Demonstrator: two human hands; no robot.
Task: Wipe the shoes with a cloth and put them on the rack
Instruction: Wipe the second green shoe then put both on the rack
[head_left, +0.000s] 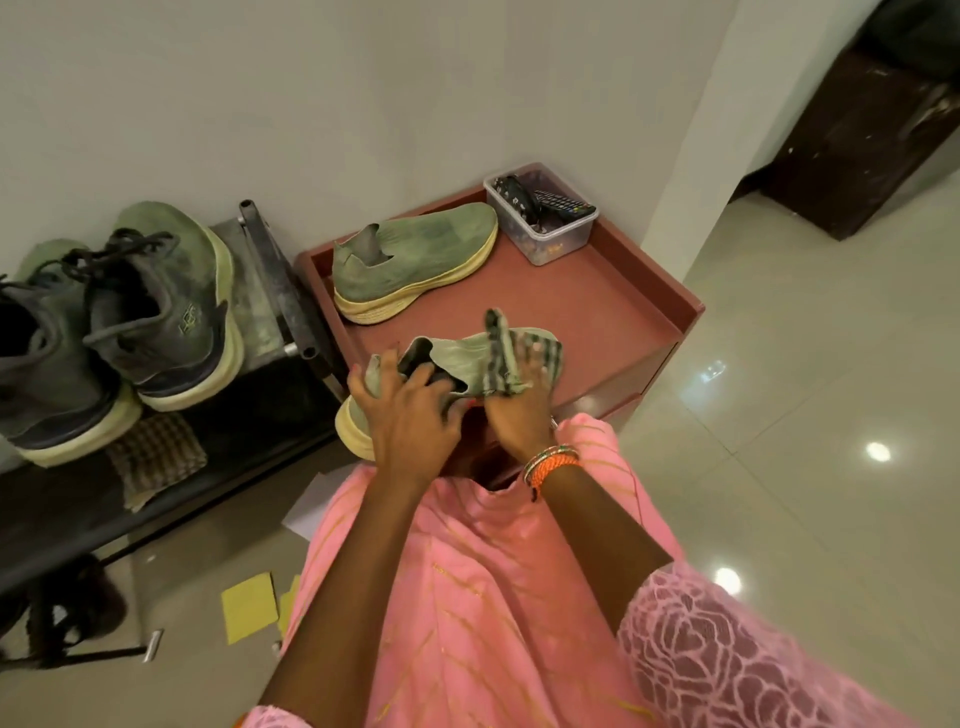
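Left hand (402, 410) grips the green knit slip-on shoe (457, 364) by its collar at 6 o'clock of the reddish tray-top table (597, 306); right hand (522, 402) presses the striped cloth (501, 353) on it — heel overhangs, so it may slip off.

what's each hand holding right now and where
Left hand grips the green shoe at its heel opening; right hand presses the striped cloth against its upper.

1. Pale green knit shoe (410, 260), yellowed cream sole.
2. Green-and-grey striped cloth (501, 358).
3. Reddish-brown table (597, 312).
4. Pink garment (467, 597), thin gold lines.
5. Orange and green bangles (551, 462).
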